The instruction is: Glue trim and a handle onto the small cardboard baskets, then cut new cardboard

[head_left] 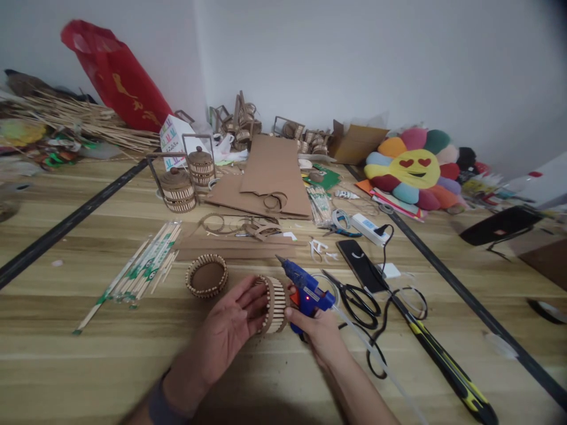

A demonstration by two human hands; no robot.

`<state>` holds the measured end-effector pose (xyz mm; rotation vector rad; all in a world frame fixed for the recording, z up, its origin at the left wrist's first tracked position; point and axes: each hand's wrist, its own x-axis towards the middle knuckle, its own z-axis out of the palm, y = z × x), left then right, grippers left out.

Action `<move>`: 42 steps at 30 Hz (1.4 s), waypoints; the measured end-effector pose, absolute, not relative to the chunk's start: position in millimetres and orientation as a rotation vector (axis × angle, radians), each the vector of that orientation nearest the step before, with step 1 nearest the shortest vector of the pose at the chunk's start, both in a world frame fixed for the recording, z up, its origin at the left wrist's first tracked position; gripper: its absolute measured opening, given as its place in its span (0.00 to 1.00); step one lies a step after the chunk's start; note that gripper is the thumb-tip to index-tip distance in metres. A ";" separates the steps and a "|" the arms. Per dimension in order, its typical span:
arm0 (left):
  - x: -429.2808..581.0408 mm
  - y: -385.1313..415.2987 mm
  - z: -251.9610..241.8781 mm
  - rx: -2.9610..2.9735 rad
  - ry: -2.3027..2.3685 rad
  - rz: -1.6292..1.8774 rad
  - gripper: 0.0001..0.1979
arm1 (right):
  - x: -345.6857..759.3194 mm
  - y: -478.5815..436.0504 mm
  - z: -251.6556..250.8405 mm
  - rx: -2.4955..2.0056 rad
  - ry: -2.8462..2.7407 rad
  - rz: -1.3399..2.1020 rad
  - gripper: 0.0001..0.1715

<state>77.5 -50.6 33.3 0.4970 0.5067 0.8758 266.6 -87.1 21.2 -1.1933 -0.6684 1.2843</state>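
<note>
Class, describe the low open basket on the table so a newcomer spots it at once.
On the wooden table, find the green and white stick packets at left. Right of them sits a low, round basket. Unlike the similar ring held on its side farther right, it rests flat, showing its brown floor.

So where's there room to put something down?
There's a big bare patch of wooden table at the near left, between the wrapped chopsticks and the left hand. A smaller one lies between the long glue stick and the utility knife. It's crowded around the right hand: glue gun, scissors, smartphone.
</note>
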 end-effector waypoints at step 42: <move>81.1 -50.2 35.9 0.794 0.608 0.793 0.29 | 263.6 -84.1 12.8 -1.233 -0.671 1.177 0.27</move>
